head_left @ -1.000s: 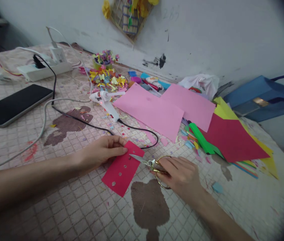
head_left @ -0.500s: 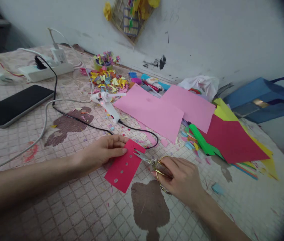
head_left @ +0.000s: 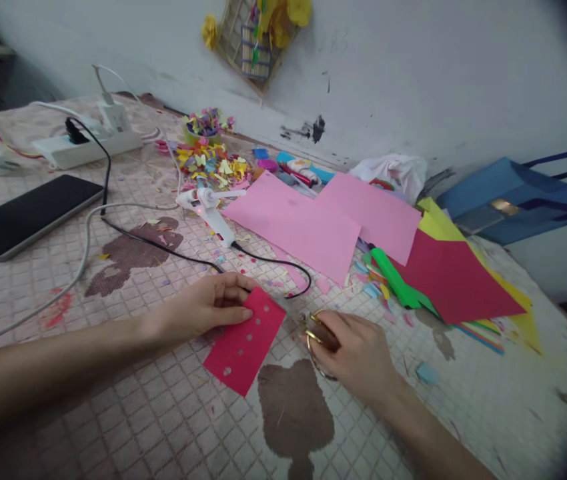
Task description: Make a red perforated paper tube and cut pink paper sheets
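A: Where was our red card [head_left: 256,352]?

B: Low in the middle, over the tabletop [head_left: 128,427]. We made it the middle of our clock. Five small pale spots [head_left: 249,337] ran across it in a row, from one o'clock to seven.

A: What did our left grip [head_left: 221,303] do?

B: It was at eleven o'clock, closed on the card's edge.

A: And our right grip [head_left: 358,347]?

B: That was at three o'clock, curled tight round the gold handles of our scissors [head_left: 315,339]. The blades were too blurry, so we couldn't tell if they were apart or touched the card.

A: What else did we see?

B: The white glue gun [head_left: 218,223] lay between eleven and twelve, just beside two light pink sheets [head_left: 298,230] at one o'clock. We saw paper bits [head_left: 213,160] at twelve, a black phone [head_left: 33,217] at ten, and a dark red sheet [head_left: 458,280] between two and three.
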Tool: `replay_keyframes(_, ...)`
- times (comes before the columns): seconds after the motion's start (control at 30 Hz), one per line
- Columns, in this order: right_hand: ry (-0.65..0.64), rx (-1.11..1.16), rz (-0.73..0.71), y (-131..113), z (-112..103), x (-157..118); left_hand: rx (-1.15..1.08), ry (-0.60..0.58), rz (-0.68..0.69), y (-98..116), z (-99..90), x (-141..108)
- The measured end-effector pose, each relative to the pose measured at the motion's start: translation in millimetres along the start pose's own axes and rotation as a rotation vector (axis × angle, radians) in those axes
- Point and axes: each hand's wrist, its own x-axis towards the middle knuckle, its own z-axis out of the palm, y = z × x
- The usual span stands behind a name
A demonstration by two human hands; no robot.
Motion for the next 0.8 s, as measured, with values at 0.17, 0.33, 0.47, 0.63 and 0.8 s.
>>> replay_keyframes(0.17, 0.013, -0.03, 0.241, 12, -3, 5, 0.051, 0.042, -0.016, 3, 0.8, -1)
replay_keyframes(0.33, -0.004, -0.127, 0.36, 37, -3, 10, 0.053, 0.044, -0.039, 7, 4.5, -4)
replay_keyframes(0.47, 0.099, -0.095, 0.385, 57, -2, 12, 0.063, 0.073, -0.071, 7, 6.6, -4)
replay_keyframes(0.63, 0.224, -0.013, 0.332, 51, -11, 16, 0.107, 0.118, -0.063, 6, 9.9, -6)
replay_keyframes(0.8, 0.057, 0.842, 0.342, -5, -12, 19, 0.219, 0.157, -0.02, 5, 12.1, -6)
